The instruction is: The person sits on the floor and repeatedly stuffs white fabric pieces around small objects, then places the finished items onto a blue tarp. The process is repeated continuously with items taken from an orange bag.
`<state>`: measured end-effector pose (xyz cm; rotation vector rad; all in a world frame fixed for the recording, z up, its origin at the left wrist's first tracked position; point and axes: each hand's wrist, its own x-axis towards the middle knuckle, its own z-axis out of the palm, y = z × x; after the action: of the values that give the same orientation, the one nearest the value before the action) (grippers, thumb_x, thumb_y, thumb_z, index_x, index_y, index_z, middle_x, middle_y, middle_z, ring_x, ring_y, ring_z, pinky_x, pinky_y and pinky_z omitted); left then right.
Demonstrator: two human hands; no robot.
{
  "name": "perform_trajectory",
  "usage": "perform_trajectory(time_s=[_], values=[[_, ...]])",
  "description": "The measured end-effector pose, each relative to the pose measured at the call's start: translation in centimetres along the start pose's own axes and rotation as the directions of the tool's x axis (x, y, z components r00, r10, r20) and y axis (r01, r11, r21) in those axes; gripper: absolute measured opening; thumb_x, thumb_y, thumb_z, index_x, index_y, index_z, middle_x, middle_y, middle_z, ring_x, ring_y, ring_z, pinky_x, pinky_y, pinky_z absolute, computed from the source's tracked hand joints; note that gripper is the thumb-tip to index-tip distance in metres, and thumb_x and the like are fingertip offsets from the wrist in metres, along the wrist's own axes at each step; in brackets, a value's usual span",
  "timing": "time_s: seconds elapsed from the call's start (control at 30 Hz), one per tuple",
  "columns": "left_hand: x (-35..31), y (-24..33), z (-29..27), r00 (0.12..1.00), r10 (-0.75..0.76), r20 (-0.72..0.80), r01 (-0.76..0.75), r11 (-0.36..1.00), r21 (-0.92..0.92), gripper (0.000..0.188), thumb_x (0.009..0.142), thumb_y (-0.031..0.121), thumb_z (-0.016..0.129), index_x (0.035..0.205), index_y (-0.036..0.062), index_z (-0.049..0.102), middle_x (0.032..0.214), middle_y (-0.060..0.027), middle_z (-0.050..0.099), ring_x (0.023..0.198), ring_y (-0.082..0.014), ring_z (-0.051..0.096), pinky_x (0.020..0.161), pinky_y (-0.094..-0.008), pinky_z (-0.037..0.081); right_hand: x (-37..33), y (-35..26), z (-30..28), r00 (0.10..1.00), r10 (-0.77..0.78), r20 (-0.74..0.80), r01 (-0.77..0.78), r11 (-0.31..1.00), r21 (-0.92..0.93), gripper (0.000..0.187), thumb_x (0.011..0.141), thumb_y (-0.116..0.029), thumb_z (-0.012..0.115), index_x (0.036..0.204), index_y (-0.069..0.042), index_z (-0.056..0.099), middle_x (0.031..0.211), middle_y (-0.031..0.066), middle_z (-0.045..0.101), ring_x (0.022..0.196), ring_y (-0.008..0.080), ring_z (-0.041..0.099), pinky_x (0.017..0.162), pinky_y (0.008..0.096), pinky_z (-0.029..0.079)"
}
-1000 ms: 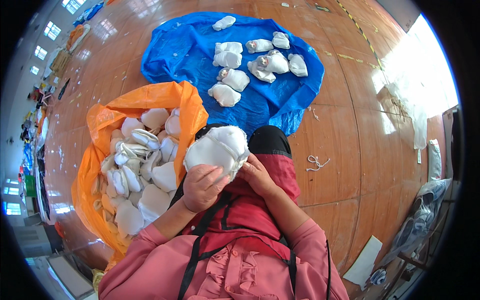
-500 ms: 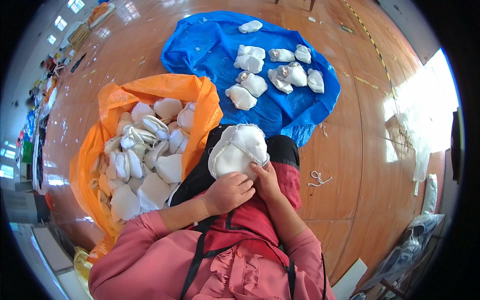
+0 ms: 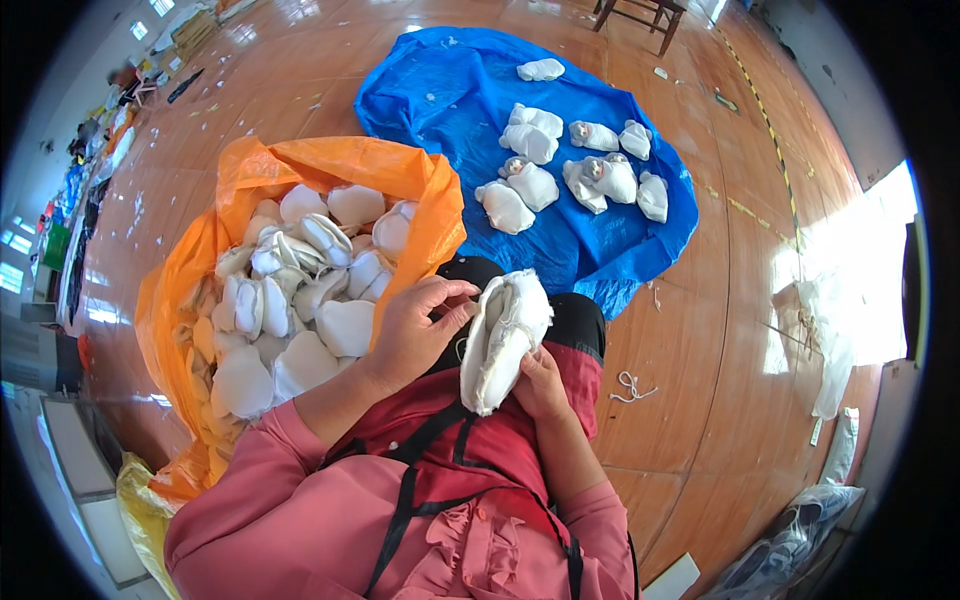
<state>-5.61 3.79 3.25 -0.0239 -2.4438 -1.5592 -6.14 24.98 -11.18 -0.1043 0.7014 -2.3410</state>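
A white stuffed fabric piece [image 3: 505, 335] stands on edge over my lap, frayed seam facing up. My right hand [image 3: 540, 385] grips it from below. My left hand [image 3: 415, 330] is beside its left face, fingertips pinching at the seam edge. An orange plastic bag [image 3: 300, 165] to my left is full of several similar white pieces [image 3: 300, 300]. A blue tarp [image 3: 450, 100] on the floor ahead carries several finished white pieces [image 3: 570, 170].
I sit on a shiny wooden floor [image 3: 700, 400]. A scrap of white string [image 3: 632, 387] lies to my right. White cloth [image 3: 830, 340] lies in sunlight at the far right. A wooden chair leg [image 3: 640, 15] stands beyond the tarp.
The white piece turned from its flat face toward me to standing on edge. My left hand shifted from under it to its left seam. The view tilted slightly.
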Motion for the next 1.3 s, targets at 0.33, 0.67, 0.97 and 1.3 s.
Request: perform_trajectory(time_s=[0.33,0.67,0.97,1.3], values=[[-0.3,1.8,0.2,0.999,0.030,0.025,-0.029,0.999,-0.035,0.018,0.091,0.004,0.068,0.108,0.0003,0.066,0.093,-0.0078,0.072,0.085,-0.0129,0.069,0.078,-0.0259,0.055,-0.3,-0.2,0.1,0.999,0.035,-0.012,-0.035,0.999,0.006,0.063,0.090,-0.031,0.072,0.138,0.001,0.046,0.126,0.0112,0.062,0.114,0.0256,0.062,0.102,0.0408,0.048],[-0.5,1.8,0.4,0.996,0.090,0.005,-0.090,0.996,-0.010,0.014,0.088,0.001,0.069,0.102,0.0005,0.066,0.093,-0.0086,0.071,0.084,-0.0156,0.069,0.076,-0.0279,0.055,-0.2,-0.7,1.9,0.999,0.008,-0.047,-0.006,0.999,0.042,0.049,0.095,-0.025,0.066,0.134,-0.002,0.049,0.120,0.0102,0.064,0.105,0.0224,0.065,0.092,0.0362,0.053],[-0.2,1.6,-0.3,0.926,0.375,0.047,-0.374,0.889,0.265,0.013,0.084,-0.001,0.066,0.096,0.0042,0.067,0.091,-0.0081,0.069,0.081,-0.0278,0.067,0.072,-0.0346,0.054,-0.3,-0.2,0.4,0.998,0.025,-0.050,-0.025,1.000,0.004,0.074,0.090,-0.028,0.073,0.148,-0.003,0.033,0.136,0.0103,0.055,0.122,0.0253,0.057,0.105,0.0405,0.045],[-0.5,0.9,-1.8,0.664,0.647,0.375,-0.740,0.493,0.457,0.017,0.080,0.015,0.068,0.093,0.0057,0.070,0.096,-0.0011,0.064,0.092,-0.0207,0.056,0.080,-0.0345,0.046,0.0,-0.4,1.5,0.979,-0.183,-0.092,0.178,0.982,-0.057,0.074,0.092,-0.025,0.070,0.150,-0.005,0.030,0.143,0.0107,0.050,0.128,0.0269,0.052,0.110,0.0421,0.041]])
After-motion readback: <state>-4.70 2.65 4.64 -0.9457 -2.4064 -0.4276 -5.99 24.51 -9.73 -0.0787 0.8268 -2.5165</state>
